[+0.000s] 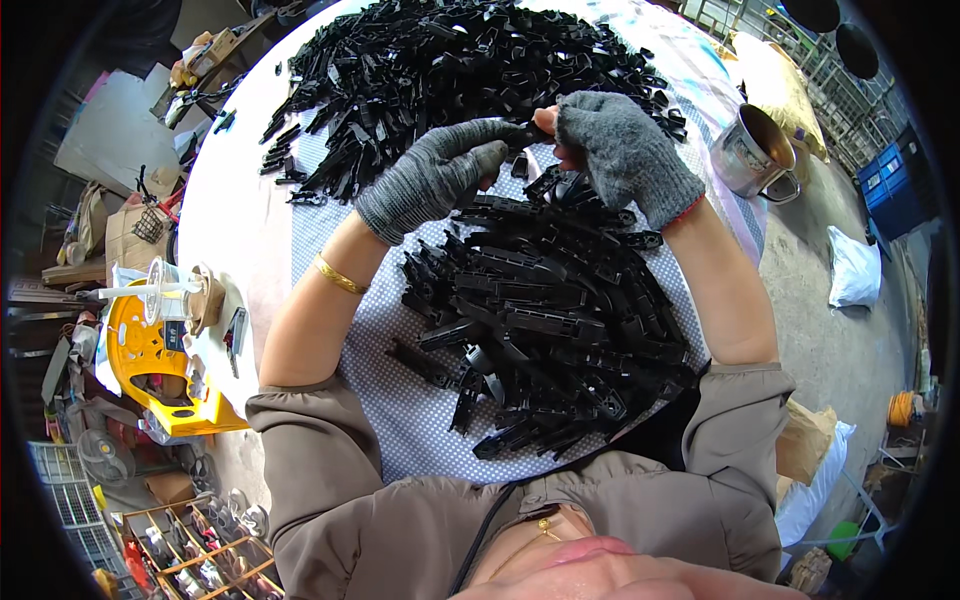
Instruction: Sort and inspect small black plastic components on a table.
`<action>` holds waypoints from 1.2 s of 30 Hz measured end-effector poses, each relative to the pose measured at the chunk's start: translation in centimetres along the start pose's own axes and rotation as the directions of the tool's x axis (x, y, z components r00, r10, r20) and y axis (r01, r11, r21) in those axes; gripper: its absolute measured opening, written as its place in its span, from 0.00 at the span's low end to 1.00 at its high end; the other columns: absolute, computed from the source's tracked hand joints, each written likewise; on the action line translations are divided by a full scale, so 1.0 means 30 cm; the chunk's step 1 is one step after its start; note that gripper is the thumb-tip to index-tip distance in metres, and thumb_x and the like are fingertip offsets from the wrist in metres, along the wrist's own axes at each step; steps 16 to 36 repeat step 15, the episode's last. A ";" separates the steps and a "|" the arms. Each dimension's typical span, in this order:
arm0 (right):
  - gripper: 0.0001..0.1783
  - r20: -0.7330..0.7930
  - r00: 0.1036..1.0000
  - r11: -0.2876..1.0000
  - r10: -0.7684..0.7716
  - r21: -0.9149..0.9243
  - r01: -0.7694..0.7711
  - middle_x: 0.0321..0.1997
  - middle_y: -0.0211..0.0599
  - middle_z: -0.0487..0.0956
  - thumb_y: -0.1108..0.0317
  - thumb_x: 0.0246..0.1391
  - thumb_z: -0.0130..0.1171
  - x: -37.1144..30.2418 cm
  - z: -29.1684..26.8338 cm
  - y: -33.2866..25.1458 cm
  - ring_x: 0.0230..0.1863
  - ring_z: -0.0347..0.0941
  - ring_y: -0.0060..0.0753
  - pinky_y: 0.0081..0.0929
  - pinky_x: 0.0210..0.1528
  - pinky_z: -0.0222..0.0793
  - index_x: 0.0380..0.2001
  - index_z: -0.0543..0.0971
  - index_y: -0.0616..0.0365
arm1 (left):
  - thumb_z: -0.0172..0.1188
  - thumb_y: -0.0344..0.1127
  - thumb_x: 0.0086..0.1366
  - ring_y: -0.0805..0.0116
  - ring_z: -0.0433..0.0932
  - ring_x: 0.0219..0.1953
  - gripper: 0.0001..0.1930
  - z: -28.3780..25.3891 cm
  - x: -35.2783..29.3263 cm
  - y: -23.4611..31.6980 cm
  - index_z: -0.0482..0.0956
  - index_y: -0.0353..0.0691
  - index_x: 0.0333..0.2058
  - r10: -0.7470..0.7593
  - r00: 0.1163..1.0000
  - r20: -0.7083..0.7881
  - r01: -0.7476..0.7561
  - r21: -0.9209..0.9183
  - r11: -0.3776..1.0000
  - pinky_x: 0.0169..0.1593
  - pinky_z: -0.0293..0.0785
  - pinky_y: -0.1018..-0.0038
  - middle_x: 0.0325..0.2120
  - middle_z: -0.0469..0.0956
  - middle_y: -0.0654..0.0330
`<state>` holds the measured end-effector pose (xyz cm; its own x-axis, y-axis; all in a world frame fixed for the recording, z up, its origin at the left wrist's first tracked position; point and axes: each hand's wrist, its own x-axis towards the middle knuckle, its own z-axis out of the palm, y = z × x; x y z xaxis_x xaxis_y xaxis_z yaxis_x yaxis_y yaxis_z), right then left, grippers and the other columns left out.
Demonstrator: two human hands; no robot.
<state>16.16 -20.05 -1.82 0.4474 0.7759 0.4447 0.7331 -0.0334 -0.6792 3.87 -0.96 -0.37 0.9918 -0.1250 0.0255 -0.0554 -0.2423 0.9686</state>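
Note:
My left hand (435, 178), in a striped grey knit glove, is closed with its fingertips at a small dark plastic part (527, 133). My right hand (628, 155), in a grey glove with bare fingertips, pinches the other end of that part. Fingers hide most of its shape. Beyond my hands spreads a wide heap of small black plastic clips (440, 75). Nearer my body lies a second pile of longer black plastic pieces (550, 310), below both hands.
A patterned cloth (400, 420) covers the round table. A metal mug (752, 152) stands at the right edge. To the left are a yellow plastic stool (135, 345) and a clear cup with a straw (162, 290). A white bag (854, 268) rests on the floor at right.

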 end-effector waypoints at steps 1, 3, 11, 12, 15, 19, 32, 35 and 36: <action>0.13 0.018 0.983 0.972 0.180 0.149 -0.181 0.19 0.27 0.72 0.60 0.53 0.55 0.004 0.006 -0.039 0.20 0.68 0.16 0.15 0.23 0.65 0.25 0.77 0.60 | 0.54 0.37 0.62 0.85 0.67 0.25 0.16 0.000 -0.002 -0.001 0.72 0.38 0.47 -0.010 1.000 -0.013 0.010 -0.014 1.000 0.28 0.67 0.88 0.24 0.73 0.69; 0.13 0.061 0.935 0.891 0.350 0.287 -0.352 0.19 0.27 0.73 0.61 0.53 0.55 0.002 0.017 -0.085 0.20 0.68 0.16 0.15 0.23 0.65 0.24 0.77 0.60 | 0.54 0.37 0.62 0.85 0.67 0.25 0.16 0.003 -0.004 -0.001 0.72 0.37 0.47 -0.019 1.000 -0.024 0.019 -0.028 0.999 0.28 0.67 0.89 0.24 0.73 0.69; 0.18 0.023 0.964 0.945 0.264 0.191 -0.264 0.18 0.27 0.72 0.53 0.52 0.55 0.000 0.006 -0.130 0.20 0.68 0.16 0.13 0.24 0.67 0.25 0.77 0.59 | 0.56 0.40 0.61 0.84 0.65 0.24 0.15 0.005 -0.010 0.032 0.74 0.37 0.42 -0.061 0.992 -0.107 0.083 0.212 0.974 0.28 0.65 0.86 0.24 0.71 0.70; 0.22 0.106 0.899 0.769 0.425 0.482 -0.420 0.22 0.32 0.74 0.48 0.52 0.53 0.010 0.004 -0.110 0.24 0.72 0.20 0.14 0.31 0.71 0.30 0.78 0.60 | 0.56 0.40 0.61 0.84 0.65 0.24 0.15 0.018 -0.015 0.038 0.74 0.37 0.42 -0.063 0.992 -0.107 0.084 0.211 0.974 0.28 0.65 0.86 0.24 0.71 0.70; 0.33 0.068 0.958 0.780 0.279 0.566 -0.267 0.36 0.43 0.78 0.37 0.49 0.49 0.006 0.022 -0.087 0.41 0.75 0.36 0.21 0.47 0.69 0.40 0.75 0.59 | 0.53 0.38 0.62 0.80 0.72 0.28 0.12 0.071 -0.013 0.015 0.76 0.39 0.41 0.213 0.977 -0.034 -0.198 0.251 0.948 0.31 0.71 0.86 0.26 0.76 0.65; 0.33 0.068 0.958 0.780 0.279 0.566 -0.267 0.36 0.43 0.78 0.37 0.49 0.49 0.006 0.022 -0.087 0.41 0.75 0.36 0.21 0.47 0.69 0.40 0.75 0.59 | 0.53 0.38 0.62 0.80 0.72 0.28 0.12 0.071 -0.013 0.015 0.76 0.39 0.41 0.213 0.977 -0.034 -0.198 0.251 0.948 0.31 0.71 0.86 0.26 0.76 0.65; 0.33 0.068 0.958 0.780 0.279 0.566 -0.267 0.36 0.43 0.78 0.37 0.49 0.49 0.006 0.022 -0.087 0.41 0.75 0.36 0.21 0.47 0.69 0.40 0.75 0.59 | 0.53 0.38 0.62 0.80 0.72 0.28 0.12 0.071 -0.013 0.015 0.76 0.39 0.41 0.213 0.977 -0.034 -0.198 0.251 0.948 0.31 0.71 0.86 0.26 0.76 0.65; 0.33 0.068 0.958 0.780 0.279 0.566 -0.267 0.36 0.43 0.78 0.37 0.49 0.49 0.006 0.022 -0.087 0.41 0.75 0.36 0.21 0.47 0.69 0.40 0.75 0.59 | 0.53 0.38 0.62 0.80 0.72 0.28 0.12 0.071 -0.013 0.015 0.76 0.39 0.41 0.213 0.977 -0.034 -0.198 0.251 0.948 0.31 0.71 0.86 0.26 0.76 0.65; 0.33 0.068 0.958 0.780 0.279 0.566 -0.267 0.36 0.43 0.78 0.37 0.49 0.49 0.006 0.022 -0.087 0.41 0.75 0.36 0.21 0.47 0.69 0.40 0.75 0.59 | 0.53 0.38 0.62 0.80 0.72 0.28 0.12 0.071 -0.013 0.015 0.76 0.39 0.41 0.213 0.977 -0.034 -0.198 0.251 0.948 0.31 0.71 0.86 0.26 0.76 0.65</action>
